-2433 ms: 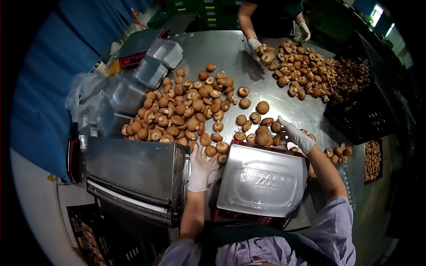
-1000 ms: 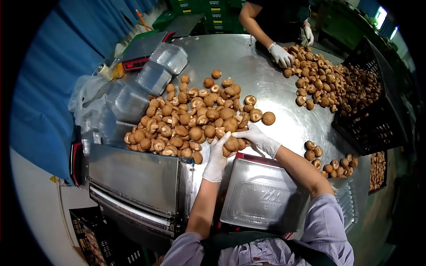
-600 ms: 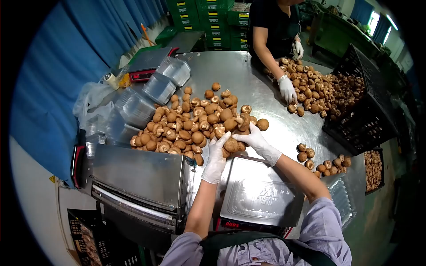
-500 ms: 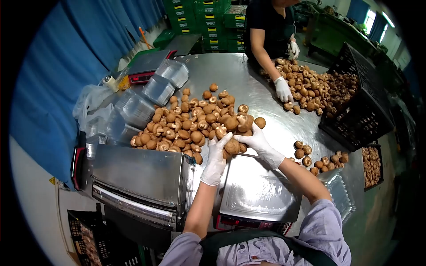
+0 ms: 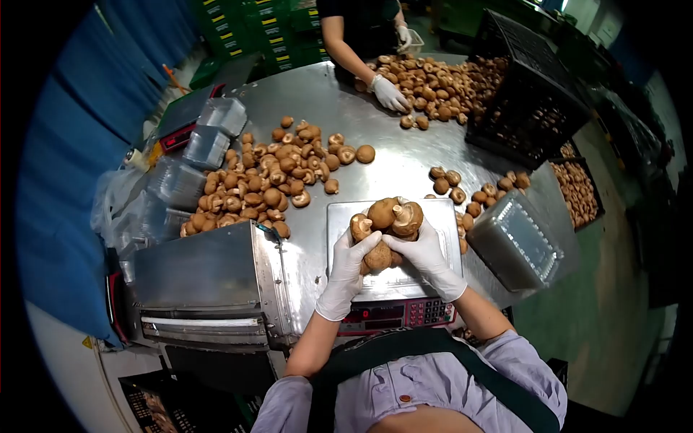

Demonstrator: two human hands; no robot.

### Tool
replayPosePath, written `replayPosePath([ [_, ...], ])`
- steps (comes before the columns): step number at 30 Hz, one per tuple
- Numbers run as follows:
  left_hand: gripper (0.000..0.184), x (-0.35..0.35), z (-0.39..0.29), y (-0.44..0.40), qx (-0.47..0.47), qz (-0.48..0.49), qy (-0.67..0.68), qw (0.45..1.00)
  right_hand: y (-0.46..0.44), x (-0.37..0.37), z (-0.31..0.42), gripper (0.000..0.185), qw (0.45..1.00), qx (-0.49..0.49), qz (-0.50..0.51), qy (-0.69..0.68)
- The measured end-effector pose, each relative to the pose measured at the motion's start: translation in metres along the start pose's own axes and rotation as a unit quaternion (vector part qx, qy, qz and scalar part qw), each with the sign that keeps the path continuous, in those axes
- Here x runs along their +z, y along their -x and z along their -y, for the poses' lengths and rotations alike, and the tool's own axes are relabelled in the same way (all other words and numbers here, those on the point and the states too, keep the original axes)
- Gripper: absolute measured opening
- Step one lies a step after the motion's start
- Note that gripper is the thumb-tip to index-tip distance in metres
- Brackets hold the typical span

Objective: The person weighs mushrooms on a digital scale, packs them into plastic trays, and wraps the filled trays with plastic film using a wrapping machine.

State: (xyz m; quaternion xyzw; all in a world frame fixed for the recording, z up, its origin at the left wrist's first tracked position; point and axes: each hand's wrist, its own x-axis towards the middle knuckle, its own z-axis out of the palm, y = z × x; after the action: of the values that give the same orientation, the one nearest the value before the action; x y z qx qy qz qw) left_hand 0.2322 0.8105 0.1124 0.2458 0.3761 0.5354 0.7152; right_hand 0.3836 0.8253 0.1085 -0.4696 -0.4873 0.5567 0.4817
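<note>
Between my two gloved hands is a cluster of several brown shiitake mushrooms point(image 5: 382, 213), some with pale stems showing. My left hand point(image 5: 345, 273) is closed around the cluster's left side, and my right hand point(image 5: 427, 258) grips its right side. Below them is the metal plate of a scale point(image 5: 342, 218), with a keypad and a red-lit display point(image 5: 371, 315). Whether the lowest mushrooms touch the plate, I cannot tell. A big pile of shiitake mushrooms point(image 5: 278, 177) lies on the steel table point(image 5: 307, 105), ahead and left of my hands.
Clear plastic trays point(image 5: 177, 180) line the left side; more stacked trays point(image 5: 505, 238) stand at right, near a few loose mushrooms point(image 5: 485, 196). A metal box-shaped machine point(image 5: 195, 270) is at front left. Across the table, a co-worker's gloved hand point(image 5: 390, 94) is beside mushrooms spilling from a tipped black crate point(image 5: 530, 90).
Both hands have drawn back from the pile with the mushrooms, now over the scale. The tray that lay on the scale is off it, and trays stand at right. The view has shifted.
</note>
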Motion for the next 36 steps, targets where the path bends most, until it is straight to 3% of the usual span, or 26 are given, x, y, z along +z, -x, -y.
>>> replayPosePath([
  [5,0.056,-0.004,0.024,0.003,0.038,-0.006,-0.080,0.996,0.022,-0.010,-0.016,0.070,0.999,-0.016,-0.039,0.025],
  [6,0.054,-0.006,0.027,0.003,0.156,-0.017,-0.249,0.956,0.025,-0.016,-0.017,0.072,0.988,-0.046,-0.047,0.142],
  [7,0.052,-0.008,0.029,0.004,0.269,-0.028,-0.406,0.873,0.028,-0.024,-0.018,0.074,0.962,-0.074,-0.054,0.257],
  [9,0.055,-0.013,0.031,0.009,0.270,-0.037,-0.444,0.854,0.035,-0.036,-0.004,0.079,0.940,-0.040,-0.034,0.338],
  [11,0.057,-0.022,0.035,0.010,0.344,-0.063,-0.583,0.734,0.043,-0.044,0.007,0.077,0.910,-0.036,-0.020,0.413],
  [15,0.060,-0.036,0.037,0.010,0.364,-0.065,-0.596,0.713,0.047,-0.065,-0.014,0.083,0.905,-0.142,0.014,0.401],
  [20,0.060,-0.036,0.029,0.017,0.343,-0.046,-0.582,0.736,0.055,-0.072,-0.002,0.075,0.892,-0.066,0.011,0.447],
  [22,0.061,-0.038,0.028,0.018,0.292,-0.038,-0.489,0.821,0.054,-0.076,0.001,0.074,0.893,-0.067,-0.002,0.445],
  [27,0.058,-0.042,0.014,0.023,0.278,-0.048,-0.419,0.863,0.056,-0.084,0.001,0.069,0.898,-0.070,-0.030,0.433],
  [31,0.059,-0.061,0.002,0.022,0.316,-0.106,-0.439,0.834,0.059,-0.083,0.005,0.068,0.905,-0.063,-0.026,0.420],
  [33,0.058,-0.071,-0.001,0.022,0.249,-0.143,-0.347,0.893,0.060,-0.081,0.006,0.069,0.903,-0.075,-0.020,0.422],
  [36,0.049,-0.097,0.000,0.018,0.212,-0.200,-0.319,0.902,0.060,-0.076,0.010,0.066,0.913,-0.086,-0.017,0.397],
])
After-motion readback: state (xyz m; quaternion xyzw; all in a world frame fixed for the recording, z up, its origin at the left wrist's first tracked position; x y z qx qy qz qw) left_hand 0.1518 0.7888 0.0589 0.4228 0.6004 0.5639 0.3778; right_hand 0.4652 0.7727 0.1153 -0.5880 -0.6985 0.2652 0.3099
